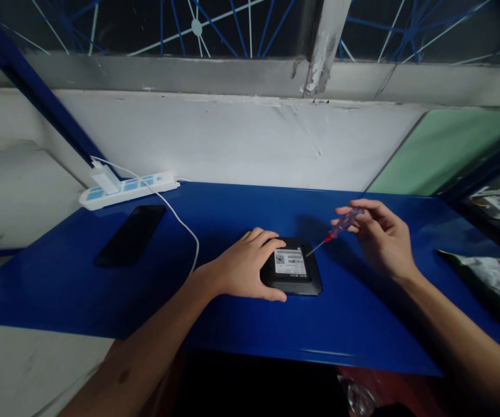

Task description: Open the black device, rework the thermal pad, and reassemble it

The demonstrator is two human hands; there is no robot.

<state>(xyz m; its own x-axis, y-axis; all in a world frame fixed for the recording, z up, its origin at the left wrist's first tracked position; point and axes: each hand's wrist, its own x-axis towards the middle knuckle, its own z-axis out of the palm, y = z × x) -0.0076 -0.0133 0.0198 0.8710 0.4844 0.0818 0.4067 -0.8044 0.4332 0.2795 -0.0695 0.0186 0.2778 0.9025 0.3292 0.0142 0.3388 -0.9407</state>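
Note:
A black square device (294, 285) with a white printed label (290, 263) lies on the blue table (241, 330). My left hand (250, 265) grips its left side, fingers over the far edge and thumb along the near edge. In my right hand (380, 234) is a screwdriver (346, 223) with a clear purplish handle and a red collar. The screwdriver slants down to the left, and its tip meets the device near the label's right edge. Whether the tip sits in a screw is too small to tell.
A black phone (132, 236) lies at the left, near a white power strip (132, 189) with a plugged-in charger (106, 177). Its white cable (179, 219) curves toward my left forearm. A shiny packet (491, 281) rests at the right. The wall (241, 142) borders the table's back.

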